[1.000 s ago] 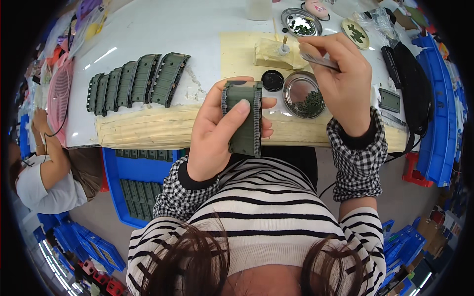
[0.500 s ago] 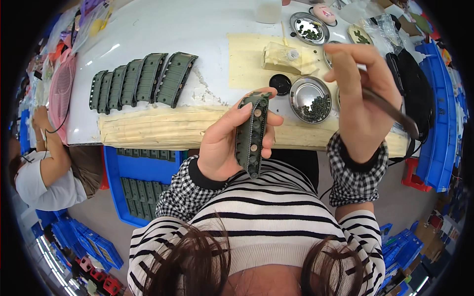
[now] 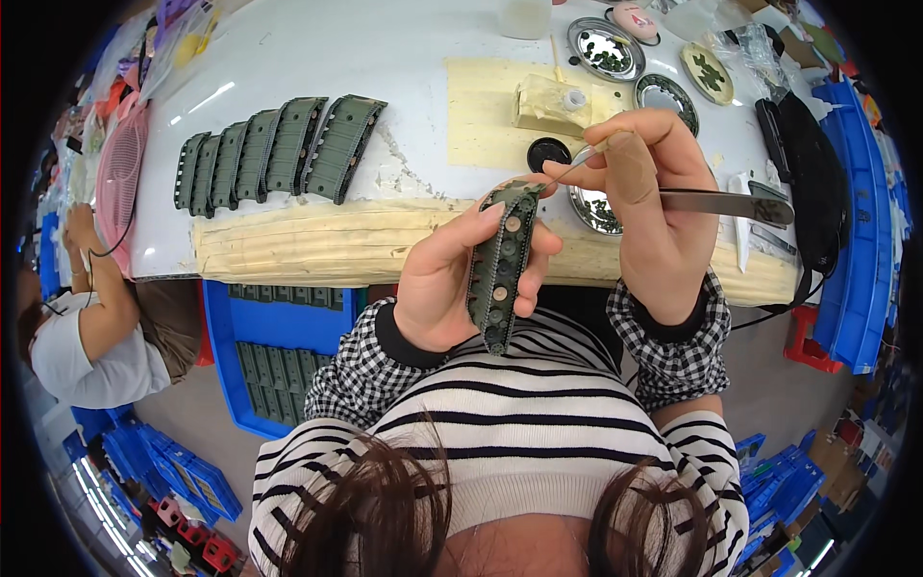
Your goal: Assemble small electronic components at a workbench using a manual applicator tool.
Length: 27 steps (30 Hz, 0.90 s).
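My left hand (image 3: 430, 279) is closed around a dark green, ridged plastic part (image 3: 497, 274), tilted upright over the table's front edge. Two round, copper-coloured discs and several small dark pieces sit along its face. In my right hand (image 3: 659, 216), thumb and index finger pinch a thin pointed tool (image 3: 569, 173), its tip at or very near the part's upper end. Metal tweezers (image 3: 735, 202) lie across the same palm, their rear end sticking out to the right; their tips are hidden. A steel dish (image 3: 588, 210) of small dark green pieces is partly behind this hand.
Similar green parts (image 3: 255, 154) stand in a row at left. Further dishes (image 3: 663, 91), a black cap (image 3: 549, 154) and a taped block with a small container (image 3: 553, 104) are beyond my hands. A blue crate (image 3: 226, 356) holds more parts. Another person (image 3: 96, 341) sits at left.
My right hand has swung left and down from the right, bringing the thin tool to the upper end of the green part. The left hand and part have shifted slightly right.
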Each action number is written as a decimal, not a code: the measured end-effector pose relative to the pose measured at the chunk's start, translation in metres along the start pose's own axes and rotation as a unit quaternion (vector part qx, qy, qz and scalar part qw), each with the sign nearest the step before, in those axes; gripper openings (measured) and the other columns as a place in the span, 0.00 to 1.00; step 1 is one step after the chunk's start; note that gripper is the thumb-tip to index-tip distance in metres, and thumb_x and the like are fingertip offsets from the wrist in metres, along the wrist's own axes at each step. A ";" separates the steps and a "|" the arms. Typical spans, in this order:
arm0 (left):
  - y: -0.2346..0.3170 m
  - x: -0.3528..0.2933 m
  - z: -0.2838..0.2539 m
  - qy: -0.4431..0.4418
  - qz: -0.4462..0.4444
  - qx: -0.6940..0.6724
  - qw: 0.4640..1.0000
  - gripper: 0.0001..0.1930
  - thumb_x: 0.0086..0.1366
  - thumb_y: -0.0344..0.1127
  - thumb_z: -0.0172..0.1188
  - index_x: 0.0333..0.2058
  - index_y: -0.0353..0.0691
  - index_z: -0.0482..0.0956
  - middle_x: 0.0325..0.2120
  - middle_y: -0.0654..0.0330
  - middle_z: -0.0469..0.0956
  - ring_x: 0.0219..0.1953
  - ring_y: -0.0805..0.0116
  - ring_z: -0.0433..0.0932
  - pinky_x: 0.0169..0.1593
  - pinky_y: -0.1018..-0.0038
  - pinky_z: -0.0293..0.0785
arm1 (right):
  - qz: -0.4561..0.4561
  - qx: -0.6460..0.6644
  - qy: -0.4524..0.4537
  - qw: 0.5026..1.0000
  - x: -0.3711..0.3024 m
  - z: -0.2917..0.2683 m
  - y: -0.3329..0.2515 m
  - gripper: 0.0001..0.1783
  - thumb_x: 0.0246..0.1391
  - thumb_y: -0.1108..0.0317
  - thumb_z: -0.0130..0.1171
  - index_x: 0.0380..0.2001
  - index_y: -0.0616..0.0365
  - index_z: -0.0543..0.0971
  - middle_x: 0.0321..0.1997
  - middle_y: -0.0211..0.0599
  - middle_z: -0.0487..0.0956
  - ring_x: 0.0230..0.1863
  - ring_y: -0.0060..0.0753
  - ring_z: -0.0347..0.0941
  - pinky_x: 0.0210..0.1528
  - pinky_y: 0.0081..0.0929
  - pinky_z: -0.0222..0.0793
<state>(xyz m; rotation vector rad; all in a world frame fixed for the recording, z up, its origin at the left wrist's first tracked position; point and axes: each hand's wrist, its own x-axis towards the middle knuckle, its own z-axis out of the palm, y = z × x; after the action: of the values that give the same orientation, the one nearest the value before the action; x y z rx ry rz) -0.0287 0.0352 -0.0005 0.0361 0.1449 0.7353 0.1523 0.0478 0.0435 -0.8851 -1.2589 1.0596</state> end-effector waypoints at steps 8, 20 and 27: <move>0.001 0.000 -0.004 -0.012 0.008 0.019 1.000 0.27 0.75 0.43 0.43 0.66 0.35 0.56 0.43 0.47 0.79 0.35 0.64 0.80 0.36 0.70 0.84 | 0.007 0.004 0.049 0.999 0.005 -0.003 0.000 0.10 0.66 0.69 0.55 0.42 0.68 0.75 0.38 0.34 0.77 0.30 0.21 0.77 0.36 0.20 0.80; 0.014 -0.008 0.023 0.061 0.110 0.392 0.911 0.31 0.76 0.45 0.42 0.70 0.36 0.49 0.56 0.45 0.70 0.51 0.62 0.76 0.54 0.64 0.78 | -0.190 -0.425 0.074 0.882 0.033 -0.031 0.021 0.05 0.53 0.78 0.63 0.34 0.62 0.82 0.32 0.32 0.77 0.26 0.19 0.72 0.27 0.18 0.65; 0.017 -0.013 0.023 0.086 0.134 0.628 0.762 0.27 0.66 0.29 0.59 0.63 0.33 0.67 0.60 0.55 0.70 0.54 0.72 0.71 0.49 0.76 0.74 | -0.091 -0.171 -0.011 0.981 0.007 -0.008 -0.013 0.06 0.64 0.74 0.56 0.41 0.66 0.76 0.39 0.34 0.79 0.37 0.17 0.76 0.36 0.14 0.73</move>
<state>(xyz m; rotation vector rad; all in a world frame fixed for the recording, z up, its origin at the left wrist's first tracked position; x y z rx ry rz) -0.0462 0.0390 0.0254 1.3117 0.8137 0.8100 0.1614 0.0510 0.0566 -0.9960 -1.5376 0.7204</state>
